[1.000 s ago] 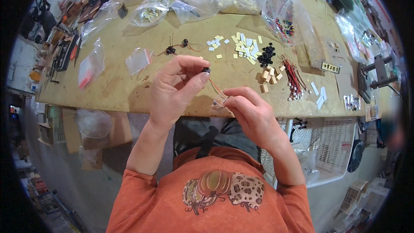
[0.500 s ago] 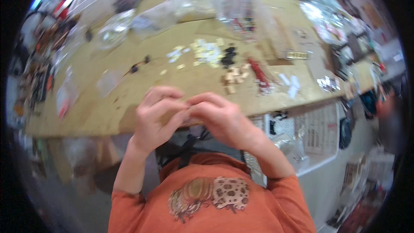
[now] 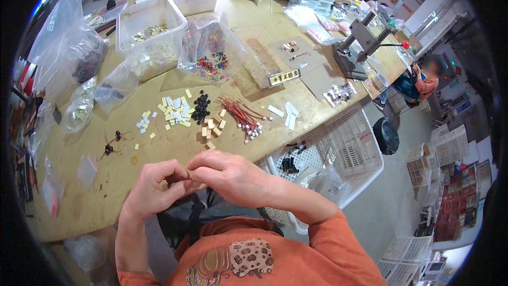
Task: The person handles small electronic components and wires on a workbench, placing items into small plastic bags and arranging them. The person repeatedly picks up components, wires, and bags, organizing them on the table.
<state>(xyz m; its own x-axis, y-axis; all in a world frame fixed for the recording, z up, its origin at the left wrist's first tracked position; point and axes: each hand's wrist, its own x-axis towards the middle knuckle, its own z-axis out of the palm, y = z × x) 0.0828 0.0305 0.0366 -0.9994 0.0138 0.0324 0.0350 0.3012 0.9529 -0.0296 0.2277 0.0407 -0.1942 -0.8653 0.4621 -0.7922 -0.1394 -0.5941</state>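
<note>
My left hand [image 3: 153, 189] and my right hand [image 3: 235, 179] meet at the table's near edge, fingertips pinched together. What lies between them is mostly hidden; only a thin reddish strand shows above the right fingers. Just beyond the hands sit small tan blocks [image 3: 212, 127]. Behind these is a pile of black round pieces [image 3: 201, 107], with white and pale yellow rectangular pieces [image 3: 177, 111] to its left. Red wires with white connector ends [image 3: 244, 117] lie to the right of the blocks. Two dark pieces with thin wires [image 3: 109, 149] rest further left.
A clear bin [image 3: 123, 39] and a bag of coloured parts [image 3: 211, 47] stand behind the piles. A hand press [image 3: 360, 47] is at the far right. Below the table's right edge sits a white plastic crate [image 3: 365, 151]. A person [image 3: 423, 82] sits beyond the press.
My view has swung toward the right, bringing the press and the seated person into sight. Both hands stay together in a pinch and appear lower and further left.
</note>
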